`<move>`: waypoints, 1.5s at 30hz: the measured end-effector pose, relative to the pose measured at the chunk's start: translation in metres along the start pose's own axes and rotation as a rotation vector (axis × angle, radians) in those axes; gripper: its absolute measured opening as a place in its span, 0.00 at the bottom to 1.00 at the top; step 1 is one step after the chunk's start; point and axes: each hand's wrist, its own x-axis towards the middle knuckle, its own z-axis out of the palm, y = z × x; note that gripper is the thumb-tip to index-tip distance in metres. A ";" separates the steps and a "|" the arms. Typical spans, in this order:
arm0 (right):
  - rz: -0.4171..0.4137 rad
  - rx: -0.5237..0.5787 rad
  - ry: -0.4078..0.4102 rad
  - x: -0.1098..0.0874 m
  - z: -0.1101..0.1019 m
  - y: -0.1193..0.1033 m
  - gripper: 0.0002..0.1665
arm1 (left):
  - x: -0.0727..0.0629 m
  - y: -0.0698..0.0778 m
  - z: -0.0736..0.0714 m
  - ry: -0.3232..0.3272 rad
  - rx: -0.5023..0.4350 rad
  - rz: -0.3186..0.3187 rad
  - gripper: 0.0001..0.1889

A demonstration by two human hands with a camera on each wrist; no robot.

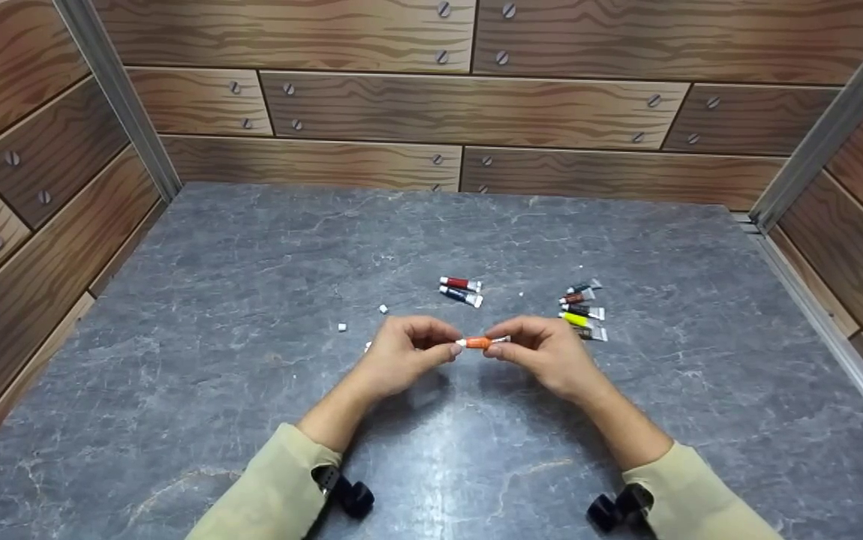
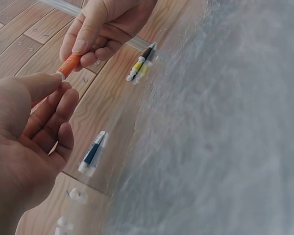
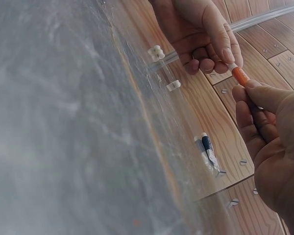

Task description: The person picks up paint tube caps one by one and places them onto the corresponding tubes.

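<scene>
A small orange paint tube spans the gap between both hands, raised over the table. My left hand pinches its white cap end between thumb and index finger. At the other end, my right hand pinches the tube's body near the silvery crimped tail. Both wrist views show the orange body between the two sets of fingertips, with the cap mostly covered by the left fingers. The other fingers of each hand are loosely curled below.
Beyond the hands lie a red paint tube and a dark blue one. Several more tubes, including a yellow one, form a row behind the right hand. Small white caps lie to the left. Wood-patterned walls enclose the grey table.
</scene>
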 end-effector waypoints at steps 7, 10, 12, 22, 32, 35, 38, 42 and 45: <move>-0.008 0.005 -0.003 0.001 0.000 0.001 0.12 | 0.001 0.000 0.000 0.002 0.010 0.026 0.06; -0.007 -0.001 -0.006 0.000 0.000 0.001 0.11 | 0.001 -0.001 0.000 0.006 0.029 0.034 0.06; -0.007 -0.007 -0.003 0.000 0.000 0.002 0.11 | 0.001 -0.001 0.000 0.011 0.045 0.036 0.05; -0.017 -0.014 0.009 0.000 0.001 0.001 0.11 | 0.000 -0.002 0.001 0.024 0.044 0.031 0.07; -0.021 -0.037 0.023 0.000 0.000 0.001 0.11 | 0.001 -0.003 0.000 -0.003 -0.025 -0.022 0.17; -0.014 -0.030 0.023 0.000 0.001 0.001 0.11 | 0.001 -0.003 0.000 0.002 -0.035 -0.026 0.16; -0.006 -0.022 0.024 -0.001 0.001 0.001 0.11 | 0.001 -0.003 -0.001 0.010 -0.037 -0.017 0.13; -0.005 -0.019 0.029 0.000 0.001 0.001 0.11 | 0.001 -0.003 -0.001 0.016 -0.029 -0.010 0.11; -0.010 -0.020 0.030 0.000 0.001 0.001 0.11 | 0.001 -0.003 -0.001 0.013 -0.030 -0.014 0.09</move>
